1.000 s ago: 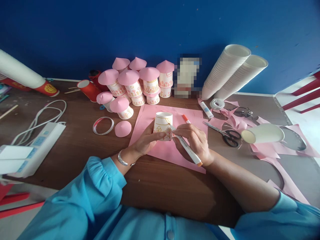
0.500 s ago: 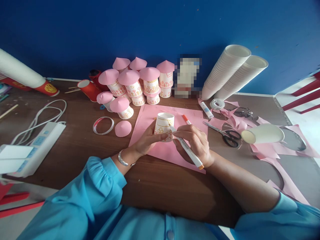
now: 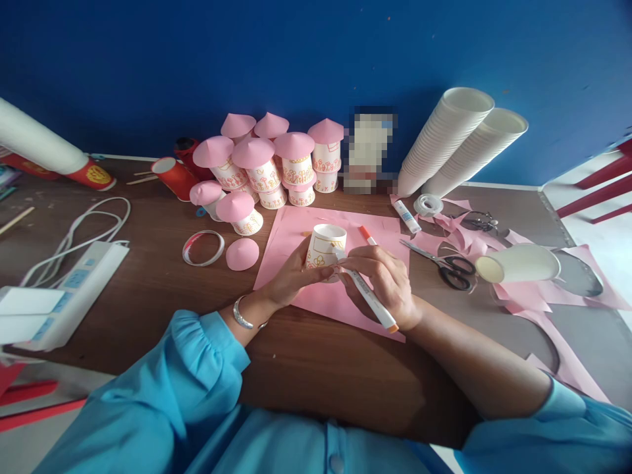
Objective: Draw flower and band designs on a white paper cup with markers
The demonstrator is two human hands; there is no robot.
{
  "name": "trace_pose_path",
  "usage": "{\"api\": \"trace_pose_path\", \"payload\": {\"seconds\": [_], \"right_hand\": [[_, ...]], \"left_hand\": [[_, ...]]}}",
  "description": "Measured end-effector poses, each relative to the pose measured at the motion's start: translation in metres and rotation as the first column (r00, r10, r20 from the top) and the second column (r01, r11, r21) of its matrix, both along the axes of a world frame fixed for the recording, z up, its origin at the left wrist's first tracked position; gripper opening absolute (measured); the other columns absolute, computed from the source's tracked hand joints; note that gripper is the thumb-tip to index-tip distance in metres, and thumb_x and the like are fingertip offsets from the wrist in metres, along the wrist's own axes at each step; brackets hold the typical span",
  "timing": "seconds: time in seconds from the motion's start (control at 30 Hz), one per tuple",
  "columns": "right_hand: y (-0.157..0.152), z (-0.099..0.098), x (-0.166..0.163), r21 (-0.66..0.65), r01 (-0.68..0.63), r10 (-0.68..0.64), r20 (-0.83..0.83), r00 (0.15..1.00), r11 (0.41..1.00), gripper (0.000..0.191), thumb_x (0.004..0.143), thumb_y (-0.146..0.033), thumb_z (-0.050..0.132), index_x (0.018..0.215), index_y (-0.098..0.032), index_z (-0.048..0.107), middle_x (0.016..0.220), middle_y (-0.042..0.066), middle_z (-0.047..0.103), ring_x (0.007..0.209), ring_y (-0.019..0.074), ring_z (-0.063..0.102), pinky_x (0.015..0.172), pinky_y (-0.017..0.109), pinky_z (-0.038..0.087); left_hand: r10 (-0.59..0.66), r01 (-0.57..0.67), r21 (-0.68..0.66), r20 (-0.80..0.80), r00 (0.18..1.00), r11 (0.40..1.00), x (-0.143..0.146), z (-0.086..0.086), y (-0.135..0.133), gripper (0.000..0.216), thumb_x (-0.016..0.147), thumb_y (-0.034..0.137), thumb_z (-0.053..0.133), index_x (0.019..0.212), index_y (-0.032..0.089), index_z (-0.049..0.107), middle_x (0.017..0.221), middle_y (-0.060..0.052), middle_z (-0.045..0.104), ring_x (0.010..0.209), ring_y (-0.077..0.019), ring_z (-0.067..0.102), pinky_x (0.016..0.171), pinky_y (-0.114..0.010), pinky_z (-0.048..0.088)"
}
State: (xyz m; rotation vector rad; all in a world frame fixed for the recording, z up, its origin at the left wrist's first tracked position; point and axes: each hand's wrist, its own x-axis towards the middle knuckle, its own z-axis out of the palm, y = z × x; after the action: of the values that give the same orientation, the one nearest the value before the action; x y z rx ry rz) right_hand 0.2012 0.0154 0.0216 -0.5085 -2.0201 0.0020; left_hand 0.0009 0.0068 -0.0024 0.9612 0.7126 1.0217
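My left hand (image 3: 295,273) is wrapped round a white paper cup (image 3: 326,245) with yellow-brown flower and line drawings on its side. In my right hand (image 3: 388,283) is a white marker pen (image 3: 368,299) with an orange end, its tip at the cup's right side. Both hands are over a pink paper sheet (image 3: 316,316) on the brown table. A second marker with a red-orange end (image 3: 365,233) lies on that sheet just beyond my right hand. Part of the cup is hidden by my fingers.
Decorated cups with pink cone roofs (image 3: 254,155) stand at the back. Tall cup stacks (image 3: 447,138) lean on the blue wall. Scissors (image 3: 447,264), a glue stick (image 3: 407,216), tape (image 3: 428,205) and pink scraps (image 3: 530,296) lie right; a tape ring (image 3: 203,248) and power strip (image 3: 81,289) left.
The cup has turned and tilted slightly in my left hand, shifting a little to the right. The marker tip has moved slightly along its side with my right hand.
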Motion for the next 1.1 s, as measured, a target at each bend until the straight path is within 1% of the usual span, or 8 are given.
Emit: {"api": "trace_pose_path", "payload": {"seconds": [0.2,0.33,0.47,0.6,0.7,0.8,1.0,1.1], "right_hand": [[0.0001,-0.002,-0.0006,-0.017,-0.018,0.017,-0.008,1.0,1.0,0.034,0.101,-0.016,0.065,0.135,-0.018,0.062,0.094,0.007,0.075,0.078,0.021,0.07,0.067,0.033,0.059],[0.0004,-0.0041,-0.0006,-0.017,-0.012,0.012,0.001,1.0,1.0,0.031,0.1,-0.013,0.064,0.131,-0.016,0.064,0.094,0.008,0.075,0.079,0.0206,0.07,0.068,0.032,0.058],[0.0012,-0.0065,-0.0004,-0.017,-0.001,0.001,-0.002,1.0,1.0,0.032,0.099,-0.011,0.061,0.13,-0.018,0.063,0.094,0.007,0.074,0.077,0.0202,0.07,0.067,0.032,0.057],[0.0022,-0.008,0.0,-0.021,0.014,-0.014,0.004,1.0,1.0,0.029,0.097,-0.01,0.063,0.126,-0.019,0.064,0.093,0.006,0.073,0.077,0.0197,0.07,0.067,0.031,0.057],[0.0023,-0.0069,0.0002,-0.018,0.022,-0.022,0.001,1.0,1.0,0.03,0.097,-0.01,0.063,0.125,-0.02,0.063,0.092,0.005,0.073,0.076,0.0191,0.07,0.066,0.031,0.057],[0.0011,-0.0039,0.0001,-0.006,0.008,-0.008,-0.007,1.0,1.0,0.028,0.097,-0.009,0.063,0.124,-0.018,0.064,0.091,0.006,0.073,0.075,0.0188,0.069,0.065,0.03,0.056],[-0.003,-0.0018,-0.0018,-0.009,-0.024,0.024,-0.011,1.0,1.0,0.028,0.101,-0.013,0.063,0.128,-0.021,0.065,0.093,0.005,0.073,0.076,0.0185,0.07,0.065,0.031,0.058],[-0.0032,-0.0031,-0.0023,0.005,-0.009,0.01,-0.015,1.0,1.0,0.029,0.1,-0.013,0.063,0.128,-0.018,0.064,0.091,0.006,0.073,0.075,0.019,0.069,0.065,0.032,0.057]], "left_hand": [[0.029,-0.029,-0.005,0.011,1.0,1.0,0.0009,0.0026,0.0003,0.041,0.08,0.037,0.091,0.109,0.019,0.068,0.094,-0.002,0.068,0.088,-0.0175,0.063,0.08,-0.032,0.053],[0.045,-0.045,-0.014,0.041,0.998,0.999,0.0013,0.0037,0.0015,0.039,0.079,0.036,0.092,0.104,0.019,0.068,0.091,-0.001,0.068,0.085,-0.0166,0.063,0.078,-0.03,0.052],[0.052,-0.051,-0.023,0.055,0.997,0.998,0.0015,0.0042,0.0027,0.043,0.076,0.038,0.093,0.105,0.017,0.069,0.089,-0.002,0.069,0.082,-0.017,0.064,0.076,-0.031,0.052],[0.048,-0.046,-0.029,0.077,0.996,0.999,0.0015,0.0046,0.0032,0.042,0.077,0.038,0.092,0.105,0.017,0.07,0.091,-0.003,0.07,0.084,-0.0178,0.064,0.078,-0.032,0.053],[0.053,-0.05,-0.032,0.09,0.995,0.998,0.0011,0.0046,0.0028,0.039,0.077,0.037,0.092,0.103,0.018,0.07,0.092,-0.003,0.071,0.086,-0.0184,0.065,0.078,-0.032,0.053],[0.051,-0.049,-0.027,0.069,0.996,0.998,0.0007,0.0045,0.0021,0.038,0.078,0.038,0.092,0.102,0.018,0.069,0.092,-0.003,0.07,0.086,-0.0183,0.064,0.08,-0.033,0.052],[0.047,-0.048,-0.014,-0.021,0.999,0.999,0.0009,0.002,0.0,0.047,0.078,0.039,0.093,0.112,0.02,0.065,0.097,-0.002,0.068,0.09,-0.0191,0.063,0.081,-0.033,0.052],[0.035,-0.035,0.003,-0.039,0.999,0.999,0.001,-0.0003,-0.0007,0.051,0.079,0.038,0.093,0.117,0.021,0.064,0.099,-0.002,0.067,0.091,-0.019,0.063,0.081,-0.032,0.052]]}}
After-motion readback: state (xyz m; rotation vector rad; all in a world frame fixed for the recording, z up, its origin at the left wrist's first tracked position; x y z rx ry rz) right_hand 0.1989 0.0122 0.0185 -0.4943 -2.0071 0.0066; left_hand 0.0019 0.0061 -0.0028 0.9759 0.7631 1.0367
